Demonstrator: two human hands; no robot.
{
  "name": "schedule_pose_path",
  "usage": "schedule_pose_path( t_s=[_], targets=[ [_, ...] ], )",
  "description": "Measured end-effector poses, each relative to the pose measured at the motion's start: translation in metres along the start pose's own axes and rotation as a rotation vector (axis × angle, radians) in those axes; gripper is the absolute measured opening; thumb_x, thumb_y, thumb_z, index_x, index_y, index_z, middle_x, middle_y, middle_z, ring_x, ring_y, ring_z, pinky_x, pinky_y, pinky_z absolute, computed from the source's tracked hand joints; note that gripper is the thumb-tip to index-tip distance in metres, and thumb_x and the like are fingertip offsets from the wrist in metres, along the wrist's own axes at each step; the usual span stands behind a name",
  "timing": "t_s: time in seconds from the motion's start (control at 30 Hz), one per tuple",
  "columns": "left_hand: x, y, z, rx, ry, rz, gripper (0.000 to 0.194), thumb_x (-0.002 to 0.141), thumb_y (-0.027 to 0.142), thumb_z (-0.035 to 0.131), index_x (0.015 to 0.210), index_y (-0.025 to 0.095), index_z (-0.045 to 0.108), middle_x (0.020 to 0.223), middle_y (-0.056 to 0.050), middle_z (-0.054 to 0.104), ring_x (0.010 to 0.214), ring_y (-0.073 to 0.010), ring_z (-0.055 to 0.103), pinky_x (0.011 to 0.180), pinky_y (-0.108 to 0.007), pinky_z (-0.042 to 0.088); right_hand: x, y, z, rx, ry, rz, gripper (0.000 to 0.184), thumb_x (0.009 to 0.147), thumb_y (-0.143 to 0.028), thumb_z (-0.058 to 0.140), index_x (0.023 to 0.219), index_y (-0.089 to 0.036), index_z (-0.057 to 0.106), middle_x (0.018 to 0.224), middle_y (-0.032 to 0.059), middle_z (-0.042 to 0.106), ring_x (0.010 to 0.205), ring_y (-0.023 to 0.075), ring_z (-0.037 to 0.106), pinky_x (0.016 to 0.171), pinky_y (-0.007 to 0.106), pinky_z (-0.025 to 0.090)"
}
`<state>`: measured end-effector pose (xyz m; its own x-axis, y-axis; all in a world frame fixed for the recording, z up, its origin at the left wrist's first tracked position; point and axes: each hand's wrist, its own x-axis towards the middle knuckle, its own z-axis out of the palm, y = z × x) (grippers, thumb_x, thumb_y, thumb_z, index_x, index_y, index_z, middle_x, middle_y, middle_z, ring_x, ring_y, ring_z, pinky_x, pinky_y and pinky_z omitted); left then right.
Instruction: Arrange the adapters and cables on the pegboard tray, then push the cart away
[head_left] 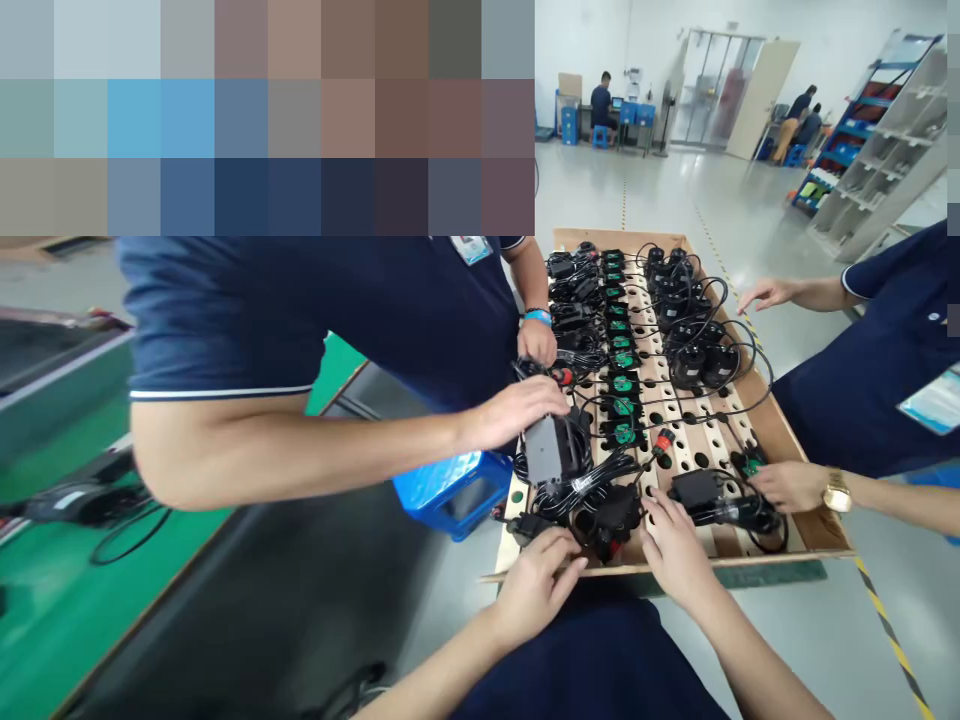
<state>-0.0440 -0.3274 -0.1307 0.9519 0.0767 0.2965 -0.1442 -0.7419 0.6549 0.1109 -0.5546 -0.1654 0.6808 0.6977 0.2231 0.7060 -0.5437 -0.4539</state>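
Observation:
My left hand (534, 583) rests at the near edge of a shallow wooden crate (829, 530), thumb apart from loosely bent fingers, beside a black cabled part (531, 526). My right hand (679, 553) is open, its fingertips at the side of a black device (619, 508) with coiled cable. Between my hands a bit of red shows low on that device. A bundle of black cable (592, 478) lies just beyond, next to a red-and-black connector (663, 443). Whether my fingertips grip anything is partly hidden.
On the left, a co-worker's hand (521, 408) lies over a grey-black box (546, 450). A right-hand co-worker's hand (787, 487) touches cabled parts in the crate. Rows of green-faced parts (622, 383) and black cylindrical units (688, 365) fill the far side. A blue stool (450, 490) stands left.

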Motion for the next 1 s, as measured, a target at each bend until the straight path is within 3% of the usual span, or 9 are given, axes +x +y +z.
schedule_pose_path(
  t_s=[0.13,0.23,0.37,0.47,0.6,0.7,0.8,1.0],
  targets=[
    [-0.005,0.004,0.002,-0.02,-0.018,0.016,0.008,0.097,0.017,0.056,0.104,0.018,0.06,0.102,-0.005,0.063,0.098,-0.0097,0.062,0.088,-0.023,0.052,0.046,0.008,-0.004,0.074,-0.373,0.077,0.068,0.083,-0.018,0.054,0.151,-0.014,0.047,0.159,0.012,0.034,0.147,0.0272,0.032,0.119,0.049,0.029],
    [-0.006,0.007,-0.002,-0.021,-0.017,0.073,0.012,0.096,0.013,0.057,0.107,0.019,0.057,0.102,-0.004,0.062,0.099,-0.0083,0.061,0.087,-0.021,0.052,0.066,0.02,-0.002,0.139,-0.538,0.066,0.08,0.074,-0.028,0.073,0.149,-0.015,0.05,0.152,0.0125,0.043,0.138,0.03,0.042,0.116,0.046,0.034],
    [-0.007,0.01,-0.004,0.054,0.032,0.074,0.019,0.095,0.013,0.059,0.111,0.021,0.056,0.102,-0.002,0.063,0.1,-0.0074,0.061,0.088,-0.02,0.052,0.069,0.029,-0.005,0.067,-0.547,-0.03,0.064,0.068,-0.048,0.083,0.121,-0.015,0.068,0.125,0.0115,0.061,0.119,0.0307,0.053,0.104,0.046,0.04],
    [-0.009,0.015,-0.004,0.098,0.09,0.043,0.02,0.094,0.013,0.059,0.112,0.021,0.056,0.104,-0.002,0.063,0.101,-0.0074,0.062,0.088,-0.018,0.052,0.067,0.032,-0.014,-0.028,-0.569,-0.081,0.063,0.069,-0.067,0.078,0.103,-0.014,0.07,0.102,0.0118,0.065,0.109,0.031,0.053,0.098,0.048,0.039],
    [-0.01,0.025,0.001,0.17,0.18,0.005,0.016,0.094,0.013,0.059,0.109,0.019,0.058,0.1,-0.003,0.064,0.097,-0.0084,0.063,0.085,-0.019,0.053,0.068,0.037,-0.02,-0.062,-0.558,-0.159,0.066,0.073,-0.07,0.075,0.103,-0.012,0.071,0.115,0.0153,0.06,0.118,0.0344,0.047,0.105,0.049,0.035],
    [-0.013,0.029,0.01,0.246,0.266,-0.078,0.014,0.095,0.015,0.058,0.109,0.018,0.058,0.101,-0.003,0.064,0.097,-0.0086,0.063,0.086,-0.02,0.052,0.07,0.042,-0.013,0.087,-0.595,-0.112,0.062,0.073,-0.059,0.077,0.11,-0.011,0.064,0.121,0.0143,0.059,0.115,0.0313,0.052,0.1,0.044,0.042],
    [-0.02,0.025,0.02,0.339,0.344,-0.199,0.012,0.097,0.02,0.058,0.109,0.018,0.059,0.105,-0.004,0.065,0.102,-0.0107,0.063,0.09,-0.023,0.052,0.07,0.047,-0.008,0.113,-0.644,-0.096,0.063,0.074,-0.056,0.076,0.118,-0.014,0.059,0.118,0.0133,0.061,0.11,0.0321,0.055,0.096,0.044,0.043],
    [-0.034,0.016,0.025,0.405,0.387,-0.337,0.017,0.099,0.029,0.056,0.113,0.018,0.059,0.109,-0.004,0.065,0.101,-0.0133,0.063,0.087,-0.029,0.053,0.07,0.052,-0.019,0.02,-0.682,-0.194,0.064,0.072,-0.068,0.073,0.108,-0.016,0.065,0.108,0.014,0.064,0.105,0.0328,0.056,0.095,0.045,0.042]
  ],
)
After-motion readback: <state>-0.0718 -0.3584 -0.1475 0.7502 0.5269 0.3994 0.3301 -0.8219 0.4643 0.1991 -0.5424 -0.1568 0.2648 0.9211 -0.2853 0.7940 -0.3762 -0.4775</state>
